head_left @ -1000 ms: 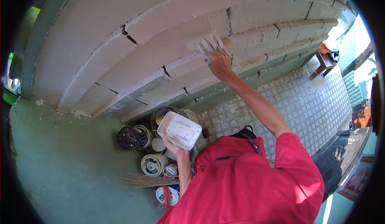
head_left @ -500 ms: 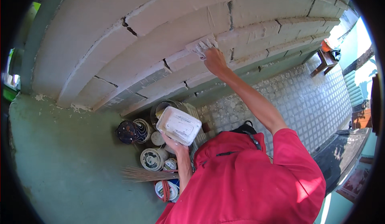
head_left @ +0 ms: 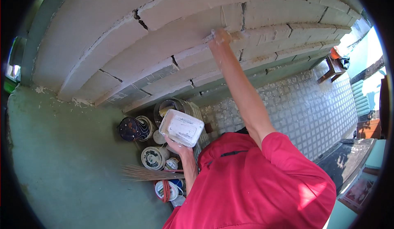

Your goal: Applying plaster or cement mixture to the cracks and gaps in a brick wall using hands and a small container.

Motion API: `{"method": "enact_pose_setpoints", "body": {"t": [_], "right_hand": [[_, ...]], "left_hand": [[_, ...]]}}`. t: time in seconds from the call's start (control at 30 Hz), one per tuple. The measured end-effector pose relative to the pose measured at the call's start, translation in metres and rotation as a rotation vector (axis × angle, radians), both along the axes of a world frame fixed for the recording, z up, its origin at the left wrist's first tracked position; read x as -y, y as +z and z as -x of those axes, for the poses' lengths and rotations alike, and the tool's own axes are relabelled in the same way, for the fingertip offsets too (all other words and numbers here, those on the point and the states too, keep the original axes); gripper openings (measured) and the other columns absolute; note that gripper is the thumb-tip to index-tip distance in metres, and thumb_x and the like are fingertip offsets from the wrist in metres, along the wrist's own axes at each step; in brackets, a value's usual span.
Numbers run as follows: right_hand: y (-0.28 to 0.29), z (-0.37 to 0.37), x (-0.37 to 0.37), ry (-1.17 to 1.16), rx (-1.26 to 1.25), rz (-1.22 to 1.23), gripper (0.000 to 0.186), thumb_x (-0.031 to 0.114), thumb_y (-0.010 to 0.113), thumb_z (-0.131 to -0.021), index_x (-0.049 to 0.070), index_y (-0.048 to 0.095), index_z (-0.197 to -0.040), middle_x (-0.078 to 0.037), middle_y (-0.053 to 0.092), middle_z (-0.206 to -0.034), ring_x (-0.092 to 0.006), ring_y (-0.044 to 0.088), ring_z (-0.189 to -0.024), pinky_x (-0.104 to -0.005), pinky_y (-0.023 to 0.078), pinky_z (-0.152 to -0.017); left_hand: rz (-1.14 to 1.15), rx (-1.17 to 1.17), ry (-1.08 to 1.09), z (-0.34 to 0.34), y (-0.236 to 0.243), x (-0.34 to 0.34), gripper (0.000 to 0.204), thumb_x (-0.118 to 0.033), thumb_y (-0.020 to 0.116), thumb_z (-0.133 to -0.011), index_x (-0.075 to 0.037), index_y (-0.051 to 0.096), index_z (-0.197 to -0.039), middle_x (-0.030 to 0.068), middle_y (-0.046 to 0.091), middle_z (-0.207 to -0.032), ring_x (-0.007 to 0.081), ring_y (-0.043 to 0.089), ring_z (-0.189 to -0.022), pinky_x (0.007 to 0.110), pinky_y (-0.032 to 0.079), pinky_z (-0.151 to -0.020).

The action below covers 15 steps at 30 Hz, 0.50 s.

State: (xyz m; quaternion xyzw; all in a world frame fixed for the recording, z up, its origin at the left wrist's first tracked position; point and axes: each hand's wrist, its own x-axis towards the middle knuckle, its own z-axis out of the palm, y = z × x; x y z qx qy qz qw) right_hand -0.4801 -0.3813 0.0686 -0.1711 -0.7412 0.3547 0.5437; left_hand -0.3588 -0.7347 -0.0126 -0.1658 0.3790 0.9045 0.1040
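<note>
A: Head view, only one we had. Where was the tub?
B: White rect. tub (head_left: 182, 127) was in the L hand (head_left: 180, 148), out in front of the red shirt (head_left: 254, 175), approx. mid-view. L hand gripped its lower long side, partly from underneath; some fingers hidden.
A: R hand?
B: R hand (head_left: 222, 37) was up at the block wall (head_left: 180, 34), arm stretched, right by a ledge (head_left: 266, 34). Whitish smears on it. Couldn't tell open or closed, nor what it held, if anything; fingers mostly hidden.
A: Which way did the tub point?
B: Long axis ran slantwise, upper L to lower R in view. Open face seemed to look up twd. the cam.
A: Handling?
B: My guess: light, thin plastic, fairly stiff w/ a bit of flex in the walls. White residue on it, so poss. slippery if wet. Prob. not fragile. Best hold: palm under the base, thumb over the rim, abt. midway along a long side for balance.
A: Stuff nearby?
B: Lidded bucket (head_left: 154, 158) L of the L hand, plus a bundle of thin sticks (head_left: 143, 172) lower down. Tiled floor (head_left: 295, 106) off to the R.
</note>
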Motion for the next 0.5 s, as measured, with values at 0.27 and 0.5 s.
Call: {"method": "enact_pose_setpoints", "body": {"t": [0.27,0.5], "right_hand": [[-0.001,-0.004,-0.003,-0.075,-0.176,-0.243,0.016,0.002,0.05,-0.081,0.003,0.057,-0.095,-0.007,0.061,-0.084,-0.0194,0.063,-0.07,-0.0292,0.05,-0.053],[0.01,-0.009,0.05,0.302,-0.782,1.456,0.018,0.009,0.052,-0.083,0.009,0.057,-0.1,-0.004,0.06,-0.088,-0.0185,0.061,-0.075,-0.0331,0.049,-0.057]], "left_hand": [[0.014,-0.009,-0.114,0.008,0.007,-0.005,0.061,-0.051,0.033,-0.093,-0.009,0.036,-0.137,0.0093,0.043,-0.137,0.0297,0.045,-0.123,0.041,0.038,-0.102],[-0.003,-0.04,-0.091,0.004,0.006,-0.005,0.061,-0.051,0.031,-0.093,-0.01,0.036,-0.137,0.0093,0.042,-0.138,0.0303,0.045,-0.123,0.042,0.038,-0.102]]}}
